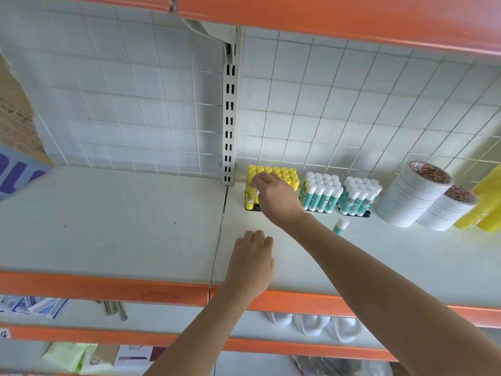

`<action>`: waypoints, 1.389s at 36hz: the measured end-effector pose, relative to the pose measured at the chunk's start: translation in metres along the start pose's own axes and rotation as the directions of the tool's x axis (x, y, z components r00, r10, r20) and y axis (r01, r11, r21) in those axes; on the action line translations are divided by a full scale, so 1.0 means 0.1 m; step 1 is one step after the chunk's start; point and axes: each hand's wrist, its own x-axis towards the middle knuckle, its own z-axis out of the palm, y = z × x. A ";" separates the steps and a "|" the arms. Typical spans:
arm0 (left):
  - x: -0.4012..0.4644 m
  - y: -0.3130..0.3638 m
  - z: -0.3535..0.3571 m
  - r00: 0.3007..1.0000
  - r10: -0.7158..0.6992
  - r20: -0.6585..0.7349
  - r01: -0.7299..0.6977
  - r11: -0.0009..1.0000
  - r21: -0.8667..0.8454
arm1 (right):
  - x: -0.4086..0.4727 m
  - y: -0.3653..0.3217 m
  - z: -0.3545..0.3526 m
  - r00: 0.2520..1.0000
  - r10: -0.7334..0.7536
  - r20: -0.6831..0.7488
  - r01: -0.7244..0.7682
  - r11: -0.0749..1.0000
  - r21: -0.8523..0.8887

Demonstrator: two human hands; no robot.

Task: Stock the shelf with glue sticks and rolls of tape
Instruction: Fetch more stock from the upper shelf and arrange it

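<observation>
Right hand (pixel 276 196) at frame centre, reaching to the back of the white shelf (pixel 135 234), fingers curled round the front of the yellow glue sticks (pixel 282 173) — a block standing upright in a black tray just right of the slotted upright (pixel 230 109). Left hand (pixel 253 263) lower centre, resting on the shelf near its orange front edge (pixel 108 287), fingers loosely curled, holding nothing. Right of the yellow block, two trays of white-capped glue sticks (pixel 321 192), side by side and upright. One loose white-capped stick (pixel 341 226) alone on the shelf in front of them, just beside the right forearm. Far right — two leaning stacks of tape rolls (pixel 414 196), touching each other, with yellow packs (pixel 485 204) beyond at the frame edge.
</observation>
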 end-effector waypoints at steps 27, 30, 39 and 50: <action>0.02 0.00 -0.03 0.998 -0.002 0.059 0.001 1.000 0.025 | -0.21 -0.07 -0.25 0.931 0.152 0.333 -0.181 0.982 0.060; 0.01 0.00 -0.02 0.996 -0.019 0.082 0.017 1.000 0.024 | -0.31 -0.03 -0.34 0.978 0.103 0.184 -0.123 0.987 0.101; 0.02 -0.04 0.02 0.999 0.015 0.032 -0.015 1.000 0.011 | -0.96 0.39 -0.72 0.948 0.157 -0.276 -0.163 0.987 0.003; 0.01 -0.06 0.08 1.000 -0.012 0.021 0.012 1.000 -0.013 | -1.47 0.73 -0.69 0.909 0.391 -0.147 -0.391 0.920 0.027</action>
